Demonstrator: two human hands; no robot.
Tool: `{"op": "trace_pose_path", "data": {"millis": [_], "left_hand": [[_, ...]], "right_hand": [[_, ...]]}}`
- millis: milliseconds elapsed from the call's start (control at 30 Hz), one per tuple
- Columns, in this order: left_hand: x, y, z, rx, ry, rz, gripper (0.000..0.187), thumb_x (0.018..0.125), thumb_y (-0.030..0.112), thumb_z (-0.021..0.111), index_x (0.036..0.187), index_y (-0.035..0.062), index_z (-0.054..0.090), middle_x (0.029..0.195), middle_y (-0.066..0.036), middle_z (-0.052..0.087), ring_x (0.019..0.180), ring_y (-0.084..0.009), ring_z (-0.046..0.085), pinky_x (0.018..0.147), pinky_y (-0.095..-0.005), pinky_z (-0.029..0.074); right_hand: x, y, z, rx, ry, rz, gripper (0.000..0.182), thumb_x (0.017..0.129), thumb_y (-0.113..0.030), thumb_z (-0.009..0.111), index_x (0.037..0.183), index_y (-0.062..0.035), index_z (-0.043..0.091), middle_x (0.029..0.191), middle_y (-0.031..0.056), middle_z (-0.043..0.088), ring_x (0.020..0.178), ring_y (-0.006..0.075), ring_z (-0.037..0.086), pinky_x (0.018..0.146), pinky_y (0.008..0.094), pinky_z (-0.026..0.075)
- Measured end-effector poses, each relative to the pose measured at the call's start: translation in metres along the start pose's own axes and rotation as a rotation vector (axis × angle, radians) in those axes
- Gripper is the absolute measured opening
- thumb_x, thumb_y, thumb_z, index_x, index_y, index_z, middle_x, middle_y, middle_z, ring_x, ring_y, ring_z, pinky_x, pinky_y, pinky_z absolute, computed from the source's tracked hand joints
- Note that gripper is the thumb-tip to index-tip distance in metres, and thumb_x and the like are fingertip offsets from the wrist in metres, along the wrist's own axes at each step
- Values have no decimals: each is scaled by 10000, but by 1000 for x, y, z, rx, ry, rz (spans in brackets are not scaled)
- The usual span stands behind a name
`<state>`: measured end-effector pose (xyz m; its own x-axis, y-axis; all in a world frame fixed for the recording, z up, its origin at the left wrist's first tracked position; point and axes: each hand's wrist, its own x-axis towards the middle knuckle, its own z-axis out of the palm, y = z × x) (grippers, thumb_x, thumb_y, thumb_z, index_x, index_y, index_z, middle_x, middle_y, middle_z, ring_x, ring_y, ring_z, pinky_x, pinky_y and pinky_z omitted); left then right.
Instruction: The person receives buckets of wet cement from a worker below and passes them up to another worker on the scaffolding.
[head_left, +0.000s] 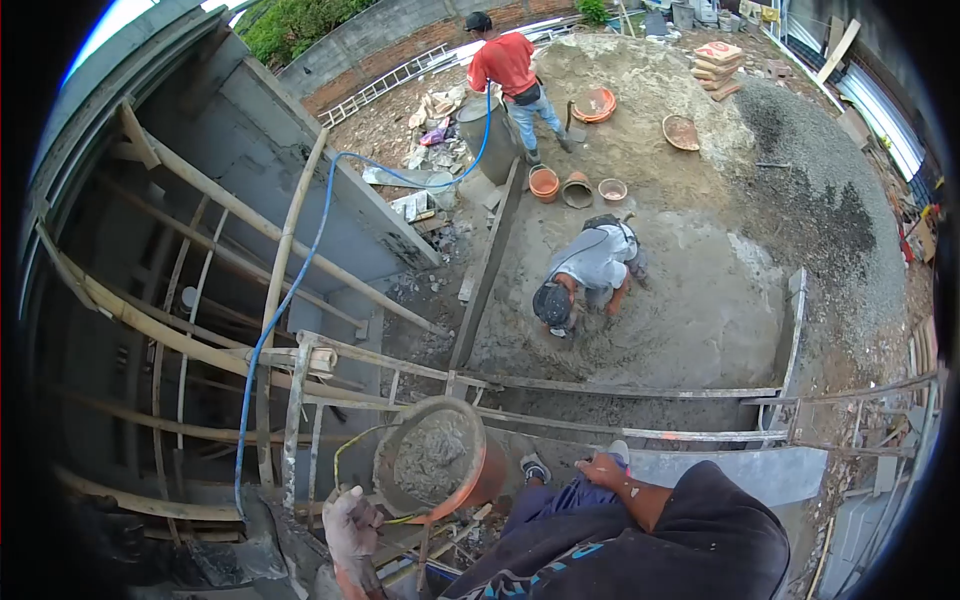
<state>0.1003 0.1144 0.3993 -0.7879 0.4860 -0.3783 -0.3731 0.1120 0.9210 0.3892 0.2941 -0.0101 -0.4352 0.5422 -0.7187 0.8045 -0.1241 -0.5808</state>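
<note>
My left hand (352, 522), coated in grey cement, is closed around the yellow-green rope handle (345, 452) of a bucket. The orange bucket (490, 468) is tilted beside my legs. Wet grey mortar (436, 458) fills much of it. My right hand (602, 470) rests on my knee, over the dark blue shorts (568, 502). Its fingers show only in part and appear laid over the cloth, with no tool in them.
Below, a person (600, 262) bends over wet concrete inside board formwork (620, 390). Another person (508, 75) holds a blue hose (328, 200) by a drum. Poles (285, 240) and rails stand left. Buckets (544, 184), cement bags (716, 68) and gravel (850, 190) lie beyond.
</note>
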Motion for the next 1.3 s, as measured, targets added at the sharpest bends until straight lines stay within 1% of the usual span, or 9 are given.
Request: {"op": "trace_pose_path", "data": {"millis": [133,333,500,633,700,800,933,1100,1300], "left_hand": [[-65,128,-43,-56,52,302,360,867,215,618,621,200,356,500,95,223,386,-49,194,376,-248,187],[-111,297,-89,-86,257,515,306,893,211,625,667,227,420,496,122,211,371,-19,151,329,-207,112],[-104,398,-141,84,679,759,167,876,219,650,763,228,528,540,118,183,414,-17,120,348,-212,83],[-104,441,-140,303,850,900,144,874,212,648,860,185,508,676,68,225,555,-58,166,463,-242,120],[-102,450,-123,495,901,950,160,873,208,647,908,163,498,744,43,245,625,-79,189,521,-257,139],[-83,450,-70,890,927,1028,209,872,203,646,981,131,483,846,5,277,731,-109,224,608,-280,166],[-70,422,37,1361,797,1231,296,870,196,644,1078,88,463,981,-45,318,872,-150,270,723,-310,203],[-60,354,153,1555,393,1449,418,867,187,642,1199,34,438,1151,-108,370,1048,-202,328,867,-347,250],[-11,242,220,1447,-243,1181,571,865,176,639,1344,-31,408,1355,-184,433,1260,-263,397,1040,-392,305]], "right_hand": [[35,39,-3,27,200,-118,505,814,-412,639,879,89,640,790,222,672,735,316,676,703,411,507],[53,123,-31,275,257,4,374,821,-277,629,913,86,634,758,168,666,639,241,665,548,371,510],[39,183,-39,313,357,85,336,815,-246,622,894,81,627,711,145,642,609,229,651,523,360,506],[31,209,-43,218,287,-45,322,807,-240,628,921,61,616,744,117,642,600,224,639,528,350,511],[1,159,-59,557,341,120,320,821,-245,624,940,52,617,796,115,650,610,219,636,531,358,519],[-3,121,-66,791,347,92,323,845,-265,621,942,43,630,807,107,658,620,205,635,521,358,512],[-4,106,-70,814,348,78,363,842,-292,635,940,57,635,756,90,639,632,173,625,562,328,510],[-39,88,-90,703,425,166,382,820,-308,646,935,56,644,769,100,664,665,197,653,573,347,513],[-13,200,-54,770,442,321,328,834,-302,642,997,-19,616,811,100,650,679,206,645,553,388,500]]}}
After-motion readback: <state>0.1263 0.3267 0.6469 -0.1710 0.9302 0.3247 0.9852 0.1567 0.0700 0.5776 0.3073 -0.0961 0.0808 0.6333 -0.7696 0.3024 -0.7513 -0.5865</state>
